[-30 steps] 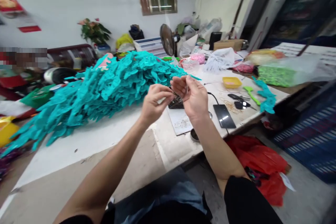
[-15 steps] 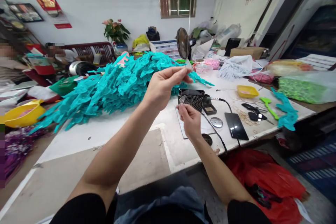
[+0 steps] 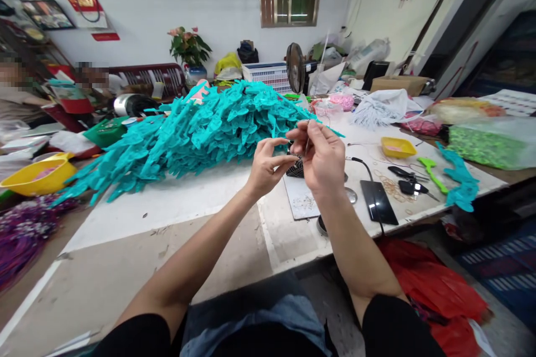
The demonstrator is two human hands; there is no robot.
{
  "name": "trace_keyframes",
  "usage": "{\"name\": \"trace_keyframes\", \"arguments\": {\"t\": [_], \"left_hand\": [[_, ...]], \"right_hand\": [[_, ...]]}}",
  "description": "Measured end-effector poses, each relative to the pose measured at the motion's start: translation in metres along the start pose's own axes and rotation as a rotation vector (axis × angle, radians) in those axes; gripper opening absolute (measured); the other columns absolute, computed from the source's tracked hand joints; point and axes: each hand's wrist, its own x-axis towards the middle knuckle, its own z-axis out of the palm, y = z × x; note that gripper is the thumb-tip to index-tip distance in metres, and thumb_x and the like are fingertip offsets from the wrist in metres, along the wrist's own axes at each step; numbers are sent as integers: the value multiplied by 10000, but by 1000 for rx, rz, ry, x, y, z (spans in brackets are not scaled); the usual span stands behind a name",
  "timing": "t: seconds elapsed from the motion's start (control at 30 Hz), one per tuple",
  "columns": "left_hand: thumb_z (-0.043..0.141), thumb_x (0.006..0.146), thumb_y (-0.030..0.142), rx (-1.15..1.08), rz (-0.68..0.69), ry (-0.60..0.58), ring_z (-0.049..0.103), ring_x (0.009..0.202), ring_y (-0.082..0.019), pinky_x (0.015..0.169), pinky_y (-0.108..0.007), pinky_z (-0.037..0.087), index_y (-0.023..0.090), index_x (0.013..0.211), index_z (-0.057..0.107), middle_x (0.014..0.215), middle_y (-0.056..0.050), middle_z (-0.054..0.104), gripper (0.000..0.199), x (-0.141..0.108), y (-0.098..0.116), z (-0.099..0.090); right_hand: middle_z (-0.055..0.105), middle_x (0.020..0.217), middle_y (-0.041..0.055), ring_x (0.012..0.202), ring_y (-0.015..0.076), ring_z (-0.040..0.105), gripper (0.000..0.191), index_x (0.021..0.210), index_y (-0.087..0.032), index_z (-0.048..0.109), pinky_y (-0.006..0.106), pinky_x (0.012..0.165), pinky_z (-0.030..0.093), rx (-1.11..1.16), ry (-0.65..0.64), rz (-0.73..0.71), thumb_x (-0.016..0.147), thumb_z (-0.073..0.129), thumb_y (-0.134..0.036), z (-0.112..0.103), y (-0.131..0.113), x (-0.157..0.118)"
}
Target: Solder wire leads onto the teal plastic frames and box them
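Observation:
My left hand (image 3: pixel 270 166) is held over the table, thumb and index finger apart in a C shape, with nothing visible between them. Close beside it, my right hand (image 3: pixel 324 153) is closed in a pinch on a thin dark wire-like piece (image 3: pixel 307 142), too small to make out fully. Beneath the hands, a black fan with a round grille (image 3: pixel 295 169) is largely hidden. A white board with tiny bits on it (image 3: pixel 301 204) lies under my right wrist. Behind my hands spreads a big heap of turquoise plastic pieces (image 3: pixel 218 128).
Right of my forearm lie a black phone (image 3: pixel 379 203), black-handled cutters (image 3: pixel 412 185), rubber bands (image 3: pixel 391 189), a yellow dish (image 3: pixel 397 148) and a lone turquoise piece (image 3: pixel 458 178). A yellow basket (image 3: pixel 39 178) stands at left. People sit at the far left. A red bag (image 3: pixel 444 284) is below the table edge.
My left hand has come down and opened its pinch. My right hand has risen to meet it, now covering much of the fan. The view has shifted slightly.

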Motion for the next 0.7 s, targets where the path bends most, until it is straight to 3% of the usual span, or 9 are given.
{"name": "trace_keyframes", "arguments": {"t": [0.1,0.17,0.23,0.3,0.4,0.47,0.53,0.63,0.7], "left_hand": [[665,890,339,-148,-121,15,542,1203,-242,1043,-441,436,296,990,772,1249,-61,647,153,6,5,-11],[647,900,365,-323,-234,86,576,1200,-228,990,-384,484,290,1097,736,1259,-59,657,230,22,16,-24],[668,888,385,-498,-317,101,618,1152,-218,919,-341,515,269,1130,717,1190,-58,698,272,46,32,-36],[695,877,385,-640,-372,44,669,1041,-205,874,-327,526,228,1063,733,1019,-52,735,247,71,47,-45],[673,896,397,-744,-399,16,697,870,-169,820,-312,534,197,918,746,823,-25,711,214,87,58,-52],[678,889,407,-732,-369,19,684,807,-150,807,-309,531,202,870,744,792,-15,704,217,78,55,-52],[698,872,408,-661,-327,11,666,810,-150,818,-316,519,213,843,746,806,-17,711,202,58,46,-47],[707,867,383,-460,-226,-13,639,917,-175,898,-353,479,233,814,754,888,-35,720,167,28,30,-34],[700,875,357,-305,-139,-21,615,981,-193,948,-384,450,243,815,759,950,-46,718,141,14,22,-22]], "right_hand": [[495,589,-46,511,58,395,235,816,-217,706,217,497,342,-89,65,-198,866,681,-446,-4,15,-13],[475,605,-41,543,67,390,238,836,-225,720,233,523,331,-185,95,-227,868,674,-455,-13,29,-24],[474,606,-36,556,74,387,269,832,-212,725,241,531,318,-263,85,-137,854,677,-476,-22,46,-37],[456,579,-39,542,70,367,307,798,-186,720,235,510,286,-283,68,22,821,696,-490,-31,61,-50],[402,503,-67,469,45,306,317,727,-156,689,210,449,220,-171,103,273,745,756,-466,-42,71,-61],[409,477,-80,434,36,312,296,713,-153,666,190,422,237,-39,155,368,704,787,-423,-48,63,-56],[493,505,-69,448,47,419,260,731,-161,650,178,441,346,73,210,369,708,789,-380,-48,46,-42],[670,678,-18,622,89,627,204,787,-179,641,218,625,533,131,209,249,791,737,-360,-34,16,-16],[721,791,6,720,110,676,214,805,-189,639,258,734,568,109,145,160,830,709,-389,-18,2,-6]]}}
